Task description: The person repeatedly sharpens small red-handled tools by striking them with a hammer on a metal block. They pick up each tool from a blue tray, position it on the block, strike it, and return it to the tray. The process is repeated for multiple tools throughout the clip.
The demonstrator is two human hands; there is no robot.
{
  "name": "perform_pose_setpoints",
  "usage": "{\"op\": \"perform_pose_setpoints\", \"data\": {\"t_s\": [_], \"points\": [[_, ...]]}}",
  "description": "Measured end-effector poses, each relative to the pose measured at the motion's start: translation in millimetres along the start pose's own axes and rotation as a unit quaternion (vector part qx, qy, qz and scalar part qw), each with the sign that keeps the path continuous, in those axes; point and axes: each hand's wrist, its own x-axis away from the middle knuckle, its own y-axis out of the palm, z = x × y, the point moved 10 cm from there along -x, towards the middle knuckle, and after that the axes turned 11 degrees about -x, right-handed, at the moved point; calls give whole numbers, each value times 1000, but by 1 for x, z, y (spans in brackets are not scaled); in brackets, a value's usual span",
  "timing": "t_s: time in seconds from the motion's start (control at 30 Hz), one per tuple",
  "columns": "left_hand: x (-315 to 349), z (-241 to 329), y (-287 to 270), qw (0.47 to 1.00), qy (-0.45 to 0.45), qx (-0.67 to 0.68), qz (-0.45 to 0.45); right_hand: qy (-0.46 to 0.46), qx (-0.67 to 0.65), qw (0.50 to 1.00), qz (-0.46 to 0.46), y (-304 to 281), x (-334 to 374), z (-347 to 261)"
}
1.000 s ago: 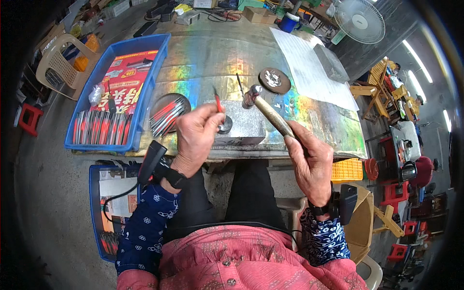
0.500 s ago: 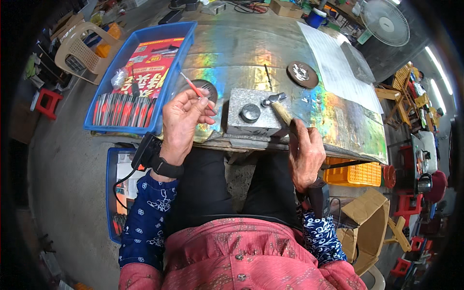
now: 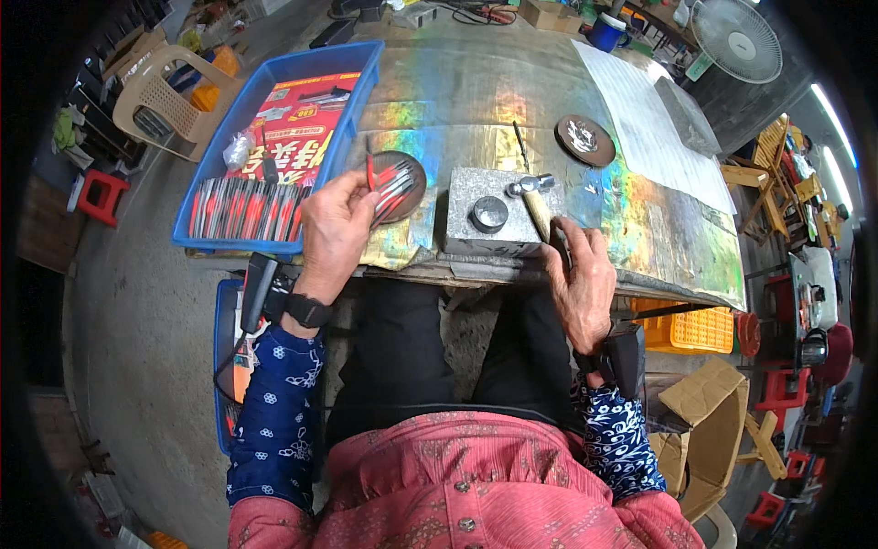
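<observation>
Now the left hand (image 3: 337, 229) has swung back to the round dish (image 3: 396, 183) at ten o'clock, fingers pinching one red-handled piece (image 3: 369, 171); the right hand (image 3: 578, 279), closed on the hammer (image 3: 533, 194), has lowered it onto the metal block (image 3: 489, 212).

We see our left hand (image 3: 334, 229) at the near edge of the table (image 3: 476, 101), its fingers (image 3: 361, 188) touching a dish of small tools (image 3: 395, 183) that lies just beyond and right of them. Left of those fingers sits a tray (image 3: 215, 165) with rows of similar tools inside. Our right hand (image 3: 578, 284) rests at the table's near edge, its fingers (image 3: 572, 242) around a hammer handle (image 3: 540, 212); the hammer head (image 3: 529, 185) lies beyond them on a metal block (image 3: 480, 192). A round die (image 3: 488, 214) sits on that block, just left of the fingers. Farther beyond and right lies a round plate (image 3: 585, 139).
</observation>
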Motion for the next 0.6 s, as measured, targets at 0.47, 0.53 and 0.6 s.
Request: {"op": "perform_pose_setpoints", "data": {"t_s": [0.47,0.53,0.6], "points": [[2,9,37,882,173,-438,-10,-12,33,999,17,11,0,-1],[2,7,37,887,161,-431,-24,-15,38,999,21,11,0,-2],[1,7,35,893,149,-423,-36,-12,42,999,17,12,0,-2]]}}
